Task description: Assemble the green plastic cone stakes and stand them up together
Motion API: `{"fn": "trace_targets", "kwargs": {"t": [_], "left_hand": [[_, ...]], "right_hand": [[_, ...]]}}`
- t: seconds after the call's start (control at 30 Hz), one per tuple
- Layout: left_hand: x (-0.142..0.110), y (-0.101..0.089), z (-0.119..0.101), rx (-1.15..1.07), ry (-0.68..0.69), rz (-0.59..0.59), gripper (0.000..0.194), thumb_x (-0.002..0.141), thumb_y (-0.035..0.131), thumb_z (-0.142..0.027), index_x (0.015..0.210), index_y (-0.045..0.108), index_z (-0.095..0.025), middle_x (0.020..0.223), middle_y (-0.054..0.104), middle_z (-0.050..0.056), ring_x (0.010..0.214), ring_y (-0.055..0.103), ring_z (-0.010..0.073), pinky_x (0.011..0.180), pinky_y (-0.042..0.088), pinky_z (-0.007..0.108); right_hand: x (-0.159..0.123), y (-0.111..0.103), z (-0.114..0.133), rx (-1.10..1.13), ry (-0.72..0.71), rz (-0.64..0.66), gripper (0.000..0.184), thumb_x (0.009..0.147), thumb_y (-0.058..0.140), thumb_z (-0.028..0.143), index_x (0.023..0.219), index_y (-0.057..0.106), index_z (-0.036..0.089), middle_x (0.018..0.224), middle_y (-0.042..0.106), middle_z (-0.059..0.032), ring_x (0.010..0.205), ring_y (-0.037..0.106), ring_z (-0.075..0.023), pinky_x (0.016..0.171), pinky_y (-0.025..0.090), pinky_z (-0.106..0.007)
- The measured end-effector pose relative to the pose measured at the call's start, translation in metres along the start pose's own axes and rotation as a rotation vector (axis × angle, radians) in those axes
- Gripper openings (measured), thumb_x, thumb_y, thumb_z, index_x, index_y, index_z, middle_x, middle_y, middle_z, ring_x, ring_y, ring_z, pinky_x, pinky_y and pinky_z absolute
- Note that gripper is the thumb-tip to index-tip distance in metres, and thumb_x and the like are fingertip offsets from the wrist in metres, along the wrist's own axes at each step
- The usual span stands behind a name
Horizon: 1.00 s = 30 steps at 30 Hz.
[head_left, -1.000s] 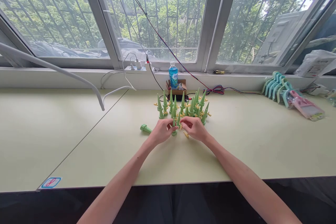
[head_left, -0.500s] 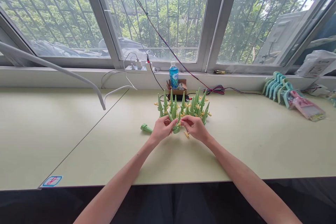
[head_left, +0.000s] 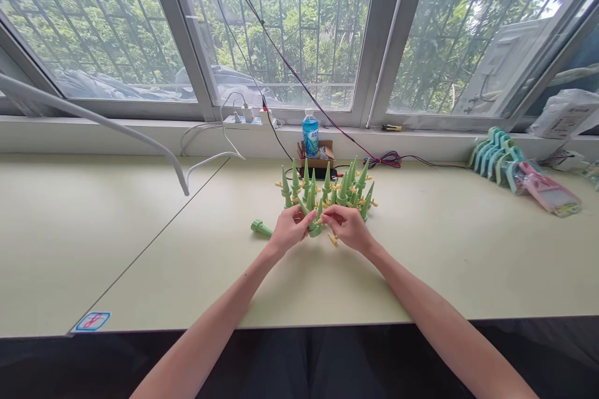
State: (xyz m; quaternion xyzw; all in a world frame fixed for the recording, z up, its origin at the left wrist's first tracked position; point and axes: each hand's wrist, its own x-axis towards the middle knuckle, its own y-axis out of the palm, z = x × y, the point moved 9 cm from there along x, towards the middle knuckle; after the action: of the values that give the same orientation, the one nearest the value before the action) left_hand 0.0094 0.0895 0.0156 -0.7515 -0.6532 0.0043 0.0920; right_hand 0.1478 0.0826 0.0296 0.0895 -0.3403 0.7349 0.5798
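My left hand (head_left: 291, 229) is closed around a green plant watering spike (head_left: 314, 232), tilted with its capped end low, near the tabletop. The fingers of my right hand (head_left: 346, 224) pinch a small yellow valve (head_left: 319, 221) at the side of that spike; whether it is seated in the hole is too small to tell. Just below my right fingers lies a loose yellow valve (head_left: 333, 239). Another green spike (head_left: 261, 228) lies on its side left of my left hand. Behind both hands stand several upright green spikes (head_left: 344, 190) with yellow valves in their sides.
A blue liquid bottle (head_left: 310, 136) stands in a small cardboard box (head_left: 329, 151) behind the spikes. Coiled cables (head_left: 389, 159) lie beside it. Teal hangers (head_left: 496, 159) and a pink bagged item (head_left: 550, 189) are at the right. A white bar (head_left: 154, 144) juts over the table's left.
Both hands stay almost in place, with the spike and valve held as before. The view has shifted very slightly.
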Motion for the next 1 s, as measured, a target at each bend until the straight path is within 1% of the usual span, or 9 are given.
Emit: {"fn": "trace_targets", "kwargs": {"t": [0.2, 0.27, 0.43, 0.53, 0.63, 0.83, 1.0], "left_hand": [[-0.0005, 0.0002, -0.0006, -0.005, -0.003, -0.001, 0.039, 0.074, 0.069, -0.051, 0.068, 0.048, -0.018, 0.050, 0.046, -0.005, 0.039, 0.042, 0.0070, 0.036, 0.033, 0.020], [-0.0005, -0.0001, -0.0002, -0.009, -0.008, -0.003, 0.040, 0.074, 0.069, -0.051, 0.068, 0.048, -0.018, 0.050, 0.046, -0.005, 0.039, 0.041, 0.0069, 0.036, 0.032, 0.020], [0.0000, -0.0003, 0.0001, -0.014, -0.003, -0.005, 0.043, 0.072, 0.069, -0.054, 0.066, 0.046, -0.018, 0.051, 0.046, -0.005, 0.040, 0.042, 0.0069, 0.036, 0.033, 0.020], [0.0000, -0.0013, -0.0009, -0.009, 0.006, -0.016, 0.044, 0.072, 0.069, -0.055, 0.065, 0.045, -0.018, 0.050, 0.046, -0.005, 0.040, 0.042, 0.0070, 0.037, 0.033, 0.020], [-0.0001, -0.0018, -0.0019, -0.004, 0.010, -0.022, 0.044, 0.072, 0.070, -0.055, 0.065, 0.046, -0.018, 0.050, 0.046, -0.005, 0.039, 0.042, 0.0072, 0.037, 0.033, 0.020], [0.0013, -0.0035, -0.0021, 0.020, 0.045, -0.038, 0.045, 0.073, 0.069, -0.053, 0.062, 0.043, -0.019, 0.049, 0.045, -0.005, 0.039, 0.043, 0.0071, 0.038, 0.033, 0.021], [0.0019, -0.0041, -0.0026, 0.072, 0.097, -0.045, 0.041, 0.077, 0.066, -0.051, 0.064, 0.044, -0.019, 0.050, 0.045, -0.005, 0.040, 0.045, 0.0076, 0.041, 0.036, 0.021]], "right_hand": [[-0.0002, 0.0009, 0.0016, -0.002, -0.015, 0.011, 0.019, 0.091, 0.056, 0.032, 0.087, 0.065, 0.017, 0.074, 0.066, -0.0042, 0.062, 0.059, -0.0144, 0.056, 0.046, -0.025], [0.0001, 0.0010, 0.0019, -0.007, -0.020, 0.011, 0.018, 0.091, 0.056, 0.032, 0.088, 0.065, 0.017, 0.075, 0.066, -0.0039, 0.060, 0.058, -0.0137, 0.055, 0.045, -0.025], [0.0007, 0.0001, 0.0016, -0.040, -0.031, -0.009, 0.019, 0.090, 0.058, 0.034, 0.092, 0.067, 0.017, 0.078, 0.067, -0.0040, 0.052, 0.050, -0.0102, 0.050, 0.043, -0.024], [0.0006, 0.0000, 0.0004, -0.039, -0.029, -0.012, 0.021, 0.088, 0.060, 0.035, 0.094, 0.068, 0.016, 0.082, 0.068, -0.0056, 0.053, 0.051, -0.0107, 0.051, 0.044, -0.024], [0.0008, 0.0018, -0.0005, -0.027, -0.024, 0.014, 0.022, 0.088, 0.060, 0.036, 0.094, 0.068, 0.017, 0.084, 0.069, -0.0064, 0.056, 0.053, -0.0115, 0.053, 0.045, -0.025], [0.0027, 0.0039, -0.0027, 0.011, 0.011, 0.041, 0.027, 0.088, 0.060, 0.041, 0.089, 0.068, 0.016, 0.075, 0.066, -0.0059, 0.054, 0.053, -0.0124, 0.050, 0.045, -0.025], [0.0027, 0.0054, -0.0033, -0.009, 0.010, 0.055, 0.028, 0.089, 0.058, 0.042, 0.086, 0.067, 0.016, 0.071, 0.063, -0.0046, 0.054, 0.050, -0.0121, 0.050, 0.041, -0.025]]}}
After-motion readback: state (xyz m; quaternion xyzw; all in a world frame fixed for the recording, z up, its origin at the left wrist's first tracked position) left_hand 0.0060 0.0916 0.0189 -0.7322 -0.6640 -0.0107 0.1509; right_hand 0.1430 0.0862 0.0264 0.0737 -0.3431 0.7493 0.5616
